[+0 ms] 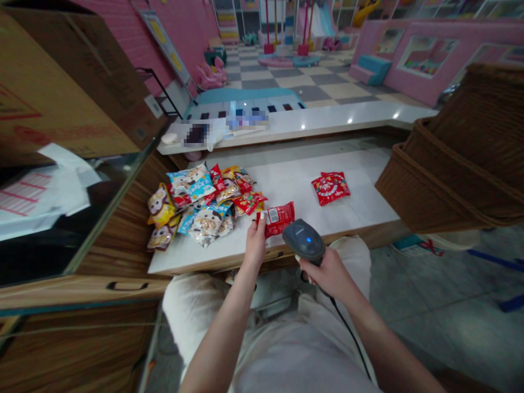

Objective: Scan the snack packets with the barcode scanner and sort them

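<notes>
My left hand is closed on the left end of a red snack packet, whose printed back and white barcode face up. In my right hand is a dark barcode scanner with a blue light on top, its cable running down past my forearm. The scanner's head is close to the packet's right end. Left of the packet lies a pile of snack bags in blue, yellow and red. Farther right, red packets lie on the white desk, partly overlapping.
A raised white ledge runs behind the desk, with a blurred phone-like item and a white cable on it. Wicker baskets stand at the right. Cardboard boxes and papers are at the left.
</notes>
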The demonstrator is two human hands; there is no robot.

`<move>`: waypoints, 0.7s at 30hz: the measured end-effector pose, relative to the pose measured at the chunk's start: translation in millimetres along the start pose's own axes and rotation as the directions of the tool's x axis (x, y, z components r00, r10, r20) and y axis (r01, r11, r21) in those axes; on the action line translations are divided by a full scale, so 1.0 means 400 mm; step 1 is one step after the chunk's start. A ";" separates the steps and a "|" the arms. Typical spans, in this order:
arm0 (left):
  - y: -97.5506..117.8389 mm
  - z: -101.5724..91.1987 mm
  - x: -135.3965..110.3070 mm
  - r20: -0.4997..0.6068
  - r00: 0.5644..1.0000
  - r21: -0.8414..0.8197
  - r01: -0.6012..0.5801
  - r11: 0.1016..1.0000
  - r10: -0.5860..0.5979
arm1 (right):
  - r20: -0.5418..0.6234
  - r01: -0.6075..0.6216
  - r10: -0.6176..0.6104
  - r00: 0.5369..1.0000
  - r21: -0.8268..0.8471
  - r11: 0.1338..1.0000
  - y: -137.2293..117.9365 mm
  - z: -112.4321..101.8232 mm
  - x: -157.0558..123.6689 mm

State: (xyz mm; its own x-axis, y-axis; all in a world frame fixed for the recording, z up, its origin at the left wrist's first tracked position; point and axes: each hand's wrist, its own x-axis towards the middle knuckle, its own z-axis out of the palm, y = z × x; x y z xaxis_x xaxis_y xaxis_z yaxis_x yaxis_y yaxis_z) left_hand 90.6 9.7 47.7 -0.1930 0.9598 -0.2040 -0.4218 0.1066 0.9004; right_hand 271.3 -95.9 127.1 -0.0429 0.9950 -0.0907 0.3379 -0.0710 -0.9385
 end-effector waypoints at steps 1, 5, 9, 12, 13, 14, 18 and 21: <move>-0.003 -0.001 0.003 -0.019 1.000 0.002 -0.003 1.000 0.003 | 0.001 0.000 0.000 1.000 -0.005 1.000 0.000 -0.001 0.000; -0.005 0.000 0.003 -0.048 0.999 0.003 0.002 1.000 -0.002 | 0.004 -0.003 0.003 1.000 -0.015 1.000 0.004 -0.004 -0.001; 0.009 0.011 -0.008 -0.038 0.999 -0.039 0.031 0.999 -0.032 | -0.002 -0.010 0.010 1.000 -0.004 1.000 0.006 -0.005 -0.001; 0.008 0.021 -0.004 -0.053 0.997 -0.074 0.043 0.996 -0.047 | -0.010 -0.034 0.034 0.999 0.015 0.999 0.007 -0.008 0.000; 0.004 0.026 0.001 -0.056 0.998 -0.086 0.035 0.996 -0.040 | -0.016 -0.041 0.042 0.999 0.022 0.999 0.008 -0.010 0.001; -0.001 0.032 0.007 -0.054 0.998 -0.092 0.019 0.996 -0.024 | -0.024 -0.049 0.049 0.998 0.031 0.998 0.010 -0.013 0.001; -0.029 0.089 0.035 0.030 0.987 0.045 -0.159 0.986 0.158 | -0.062 -0.076 0.080 0.995 0.058 0.995 0.024 -0.033 -0.002; -0.051 0.170 0.054 0.182 0.943 0.184 -0.310 0.933 0.277 | -0.082 -0.089 0.095 0.992 0.074 0.993 0.039 -0.059 -0.007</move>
State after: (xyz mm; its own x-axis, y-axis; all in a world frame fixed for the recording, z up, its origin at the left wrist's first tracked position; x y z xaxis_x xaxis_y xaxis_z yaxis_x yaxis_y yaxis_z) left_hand 155.4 46.0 50.9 -0.1377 0.9823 0.1272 -0.1708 -0.1500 0.9738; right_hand 299.0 -98.3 120.5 0.0666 0.9862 -0.1517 0.2699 -0.1641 -0.9488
